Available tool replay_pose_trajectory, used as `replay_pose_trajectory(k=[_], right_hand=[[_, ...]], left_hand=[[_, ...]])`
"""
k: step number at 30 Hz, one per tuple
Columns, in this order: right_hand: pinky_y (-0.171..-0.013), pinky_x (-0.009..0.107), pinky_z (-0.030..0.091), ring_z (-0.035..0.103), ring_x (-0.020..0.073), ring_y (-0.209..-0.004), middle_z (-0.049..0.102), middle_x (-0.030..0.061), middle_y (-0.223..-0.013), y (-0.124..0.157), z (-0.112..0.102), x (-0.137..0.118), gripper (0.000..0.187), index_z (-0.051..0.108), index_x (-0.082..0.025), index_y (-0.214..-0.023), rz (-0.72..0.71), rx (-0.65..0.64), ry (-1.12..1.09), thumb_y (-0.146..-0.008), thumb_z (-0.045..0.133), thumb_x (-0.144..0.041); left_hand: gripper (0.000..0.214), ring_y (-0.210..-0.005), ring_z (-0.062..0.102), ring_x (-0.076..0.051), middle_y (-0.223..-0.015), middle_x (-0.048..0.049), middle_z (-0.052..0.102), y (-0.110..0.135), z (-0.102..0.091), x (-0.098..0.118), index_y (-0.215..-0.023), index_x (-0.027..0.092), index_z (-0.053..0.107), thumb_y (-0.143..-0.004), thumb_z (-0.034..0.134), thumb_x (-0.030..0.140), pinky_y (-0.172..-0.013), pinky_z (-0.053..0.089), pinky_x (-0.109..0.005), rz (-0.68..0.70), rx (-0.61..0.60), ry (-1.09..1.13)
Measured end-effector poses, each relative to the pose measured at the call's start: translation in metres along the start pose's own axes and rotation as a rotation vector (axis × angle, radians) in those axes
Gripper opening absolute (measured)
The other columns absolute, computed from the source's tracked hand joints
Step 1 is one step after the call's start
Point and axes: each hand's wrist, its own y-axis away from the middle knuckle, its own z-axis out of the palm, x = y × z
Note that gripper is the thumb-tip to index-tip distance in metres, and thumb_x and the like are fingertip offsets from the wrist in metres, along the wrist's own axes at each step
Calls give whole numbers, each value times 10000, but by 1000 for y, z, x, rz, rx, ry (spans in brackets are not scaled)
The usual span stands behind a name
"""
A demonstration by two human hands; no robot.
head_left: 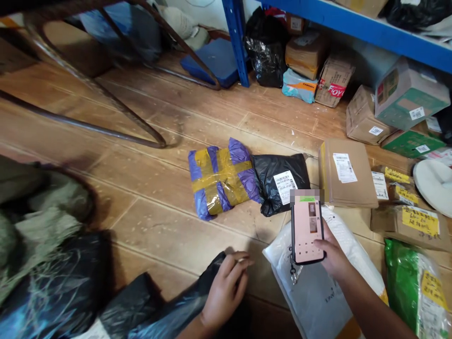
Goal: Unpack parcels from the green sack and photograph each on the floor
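My right hand [332,252] is closed around a smartphone [308,235], its thumb lying over the lower part of the lit screen. The phone is above a large white mailer bag [328,292]. My left hand [229,285] holds nothing; its fingers are loosely bent and a little apart, close to a black plastic parcel [197,294]. Whether it touches that parcel I cannot tell. Beyond the hands, a purple parcel wrapped in yellow tape [222,181] lies against a black bagged parcel [282,181] with a white label.
A labelled cardboard box [348,174], a flat box with a yellow note [409,226] and a green bag [406,273] lie to the right. More boxes stand under a blue shelf [353,23]. A metal frame [95,89] crosses the upper left, and dark sacks [63,282] fill the lower left.
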Motion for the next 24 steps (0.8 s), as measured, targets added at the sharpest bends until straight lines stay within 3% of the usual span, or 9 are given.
replay_pose_trajectory(k=[4, 9, 12, 17, 24], right_hand=[[-1007, 434, 478, 642, 316, -1169, 747, -4, -1208, -17, 16, -16, 692, 610, -332, -1256, 32, -47, 45, -603, 816, -237], [-957, 421, 508, 680, 273, -1035, 754, -25, -1097, -39, 34, -28, 799, 548, -333, -1361, 23, -225, 162, -619, 784, -153], [-1023, 468, 490, 679, 279, -1083, 750, -22, -1104, -51, 36, -30, 824, 528, -335, -1377, -18, -281, 184, -627, 812, -148], [-1145, 541, 395, 632, 303, -1233, 705, 26, -1304, -62, 36, -35, 832, 526, -332, -1390, -73, -323, 218, -646, 868, -183], [-1162, 551, 386, 635, 298, -1239, 706, 29, -1312, -65, 35, -33, 851, 526, -331, -1401, -74, -361, 247, -649, 905, -211]], left_hand=[[335, -989, 711, -209, -1038, -96, 707, 2, 2, 2, -1071, 249, 703, -912, 457, 86, -859, 603, -303, 24, -19, 20], [340, -970, 713, -192, -1033, -94, 701, -2, 5, 8, -1072, 242, 696, -916, 445, 74, -840, 602, -271, 25, 21, 53], [358, -975, 713, -197, -1036, -93, 709, -1, 7, 9, -1065, 253, 712, -906, 448, 71, -837, 605, -274, 9, -12, 69], [373, -984, 713, -204, -1028, -97, 709, 4, 6, 7, -1098, 262, 716, -915, 441, 88, -853, 606, -285, -18, -33, 99], [344, -1000, 714, -209, -1033, -104, 711, 8, 4, 3, -1062, 246, 723, -912, 449, 102, -870, 607, -290, -48, -49, 90]])
